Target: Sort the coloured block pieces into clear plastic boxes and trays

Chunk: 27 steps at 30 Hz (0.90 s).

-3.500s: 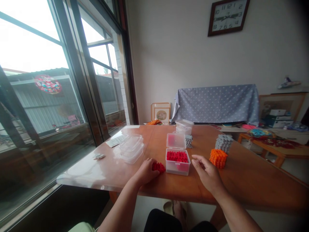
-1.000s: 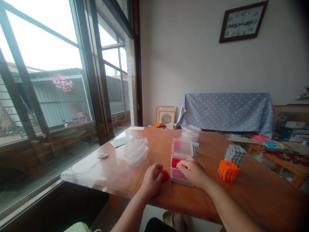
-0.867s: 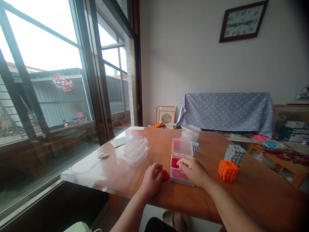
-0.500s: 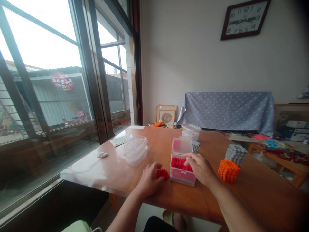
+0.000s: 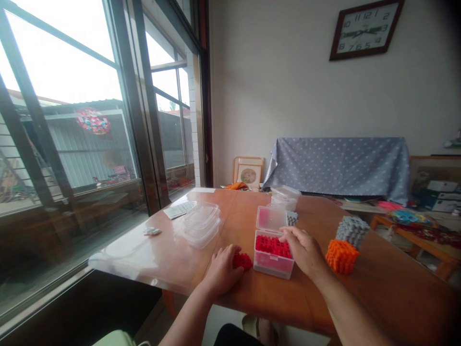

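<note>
An open clear plastic box (image 5: 272, 266) holds a block of red interlocking pieces (image 5: 272, 245), with its lid (image 5: 272, 218) tipped back behind it. My right hand (image 5: 302, 247) is over the box's right rim, fingers bent and close together; whether anything small is between the fingertips is hidden. Left of the box, my left hand (image 5: 225, 266) is wrapped round a smaller red cluster (image 5: 243, 261) on the table. To the right, an orange block (image 5: 341, 257) sits in front of a grey block (image 5: 352, 231).
Stacked clear containers (image 5: 201, 226) lie on the left of the wooden table (image 5: 306, 298), near a printed sheet (image 5: 180, 210) and a small packet (image 5: 152, 231). More clear boxes (image 5: 285, 197) and a grey piece (image 5: 292, 218) are behind the open box.
My right hand has moved slightly right, from over the red pieces to the box's right rim, uncovering more of them. My left hand has stayed nearly in place.
</note>
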Available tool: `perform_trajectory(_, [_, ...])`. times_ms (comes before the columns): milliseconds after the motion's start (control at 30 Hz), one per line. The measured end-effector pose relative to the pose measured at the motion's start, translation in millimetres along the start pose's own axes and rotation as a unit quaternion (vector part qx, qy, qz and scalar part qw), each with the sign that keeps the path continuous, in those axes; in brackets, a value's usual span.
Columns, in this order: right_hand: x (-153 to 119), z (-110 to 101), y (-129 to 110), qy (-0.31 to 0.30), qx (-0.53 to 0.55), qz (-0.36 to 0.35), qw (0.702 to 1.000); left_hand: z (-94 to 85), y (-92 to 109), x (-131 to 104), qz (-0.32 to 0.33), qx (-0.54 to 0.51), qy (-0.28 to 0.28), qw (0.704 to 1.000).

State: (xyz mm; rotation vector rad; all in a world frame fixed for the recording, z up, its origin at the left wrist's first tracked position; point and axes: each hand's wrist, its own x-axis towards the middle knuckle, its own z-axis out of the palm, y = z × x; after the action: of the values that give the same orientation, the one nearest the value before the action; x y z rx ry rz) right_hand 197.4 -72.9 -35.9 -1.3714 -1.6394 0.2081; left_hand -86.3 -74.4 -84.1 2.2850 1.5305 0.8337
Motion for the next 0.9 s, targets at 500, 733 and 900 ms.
perform_trajectory(500, [-9,-10,-5,-0.044,-0.115,-0.074,0.990,8.8,-11,2,0.013,-0.133,0.068,0.989])
perform_trajectory(733, [-9,-11,-9,-0.050,-0.100,-0.073,0.991,14.1,-16,2,0.016,-0.162,0.081,0.983])
perform_trajectory(900, [-9,-11,-8,-0.041,-0.097,-0.070,0.992,14.4,-17,2,0.029,-0.169,0.108,0.979])
